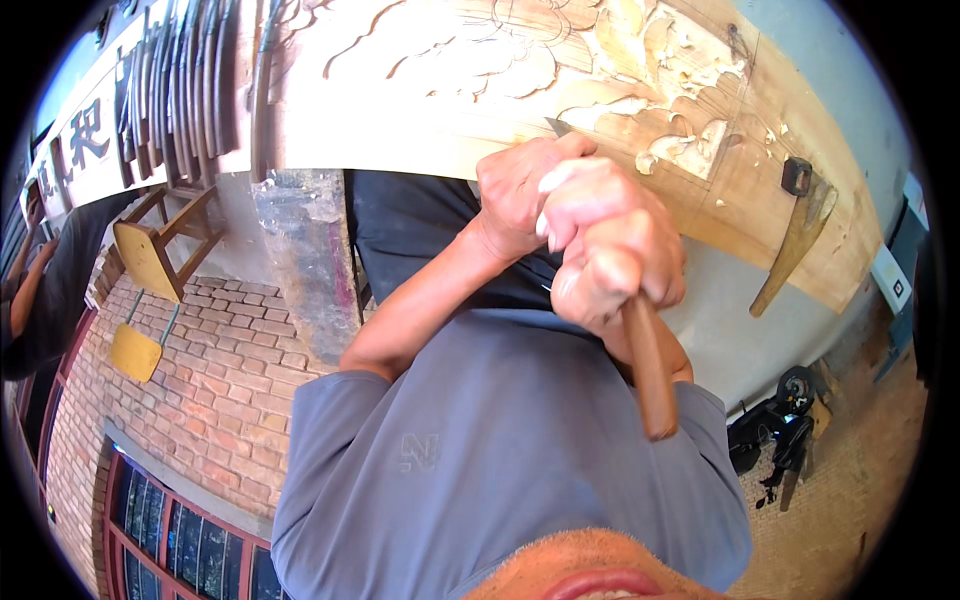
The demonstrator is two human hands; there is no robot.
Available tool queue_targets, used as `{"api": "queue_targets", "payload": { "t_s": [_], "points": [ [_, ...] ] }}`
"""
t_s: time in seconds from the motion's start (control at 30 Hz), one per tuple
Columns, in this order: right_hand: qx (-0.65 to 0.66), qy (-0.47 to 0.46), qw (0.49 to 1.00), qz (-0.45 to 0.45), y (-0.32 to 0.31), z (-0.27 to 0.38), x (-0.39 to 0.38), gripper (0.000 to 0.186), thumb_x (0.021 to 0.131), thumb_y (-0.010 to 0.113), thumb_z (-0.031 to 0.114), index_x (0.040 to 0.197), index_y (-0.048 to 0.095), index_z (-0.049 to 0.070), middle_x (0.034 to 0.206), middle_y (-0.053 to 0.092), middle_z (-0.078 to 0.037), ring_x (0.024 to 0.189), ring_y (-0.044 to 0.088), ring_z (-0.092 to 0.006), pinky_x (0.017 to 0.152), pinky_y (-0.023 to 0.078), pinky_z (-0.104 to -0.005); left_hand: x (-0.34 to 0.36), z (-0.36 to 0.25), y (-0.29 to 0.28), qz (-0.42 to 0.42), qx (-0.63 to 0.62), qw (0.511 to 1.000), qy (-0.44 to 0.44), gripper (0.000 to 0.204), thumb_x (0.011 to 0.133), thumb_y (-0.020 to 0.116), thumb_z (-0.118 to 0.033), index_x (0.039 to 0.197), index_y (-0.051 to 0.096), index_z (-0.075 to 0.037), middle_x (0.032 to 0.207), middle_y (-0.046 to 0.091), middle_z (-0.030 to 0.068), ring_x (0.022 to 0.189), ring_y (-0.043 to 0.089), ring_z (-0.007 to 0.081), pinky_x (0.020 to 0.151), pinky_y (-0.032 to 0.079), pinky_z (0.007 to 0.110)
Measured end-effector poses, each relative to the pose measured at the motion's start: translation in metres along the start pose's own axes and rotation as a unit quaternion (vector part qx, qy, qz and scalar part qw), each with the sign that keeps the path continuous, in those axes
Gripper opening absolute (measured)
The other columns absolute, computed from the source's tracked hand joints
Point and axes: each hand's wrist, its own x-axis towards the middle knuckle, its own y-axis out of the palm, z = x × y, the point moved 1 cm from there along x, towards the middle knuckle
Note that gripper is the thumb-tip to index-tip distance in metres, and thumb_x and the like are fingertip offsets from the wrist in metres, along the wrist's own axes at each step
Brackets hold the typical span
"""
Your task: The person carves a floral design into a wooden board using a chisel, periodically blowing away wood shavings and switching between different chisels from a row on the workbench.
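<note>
Both my hands are closed round one wood carving chisel point(650, 375) with a long brown wooden handle. My left hand point(520, 190) grips its front part, near the blade, at the edge of the board. My right hand point(618, 240) is wrapped round the handle just behind the left, and the handle's butt sticks out toward my chest. The short piece of blade that shows points at the pale wooden board point(480, 140), which carries relief carving and drawn lines. Curled wood shavings point(690, 145) lie on the carved part. The cutting edge is hard to make out.
Several long chisels point(180, 90) lie side by side on the left of the board, one more point(263, 90) apart. At the right lie a paddle-shaped wooden tool point(795, 245) and a dark block point(797, 176). A wooden stool point(150, 255) stands lower left; another person's arm point(32, 285) shows beyond.
</note>
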Motion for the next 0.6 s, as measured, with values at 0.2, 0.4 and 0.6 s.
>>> {"api": "queue_targets", "payload": {
  "t_s": [0.2,0.4,0.6],
  "points": [
    [0.032,0.028,0.996,-0.075,-0.024,-0.002,0.002,0.05,0.111,0.057,0.052,0.101,0.047,0.004,0.079,0.062,-0.015,0.065,0.059,-0.0164,0.057,0.052,-0.03,0.009,-0.03,0.031,0.001,-0.146,0.986,-0.078,0.01,0.081,0.079,-0.012,0.088,0.072,-0.008,0.068,0.067,0.0066,0.058,0.069,0.0251,0.052,0.053,0.036],
    [0.087,0.005,0.981,-0.174,-0.045,-0.01,0.025,0.052,0.11,0.062,0.05,0.115,0.052,0.0,0.087,0.069,-0.021,0.057,0.058,-0.0169,0.053,0.043,-0.0239,0.021,-0.039,0.04,-0.023,-0.064,0.998,-0.008,0.01,0.084,0.076,-0.004,0.092,0.073,-0.009,0.069,0.067,0.0042,0.057,0.067,0.023,0.052,0.052,0.035],
    [0.154,0.058,0.978,-0.127,-0.051,-0.004,0.022,0.048,0.115,0.055,0.044,0.099,0.055,-0.001,0.084,0.067,-0.022,0.063,0.06,-0.0226,0.058,0.053,-0.0326,0.028,-0.036,0.008,0.012,0.035,0.999,0.031,0.021,0.081,0.075,0.0,0.1,0.075,-0.008,0.065,0.058,0.002,0.052,0.059,0.0208,0.049,0.045,0.036]
  ]
}}
